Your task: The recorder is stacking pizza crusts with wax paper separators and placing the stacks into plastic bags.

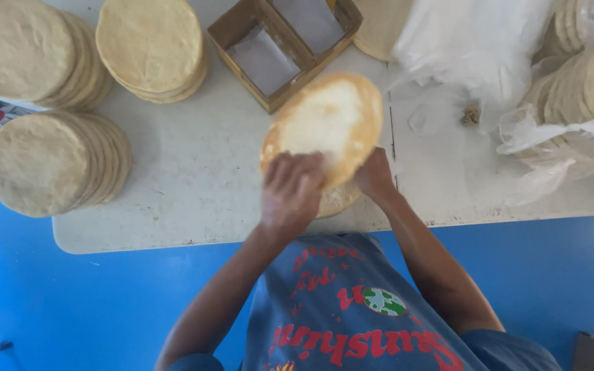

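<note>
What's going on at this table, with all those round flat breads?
A person stands at a white table and holds up one round flatbread with both hands: the left hand grips its near edge, the right hand its lower right edge. Another flatbread lies just under it. Three stacks of flatbreads sit to the left, a wooden box behind, and bagged flatbreads to the right.

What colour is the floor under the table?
Bright blue. The floor shows best in the head view, below the white table.
</note>
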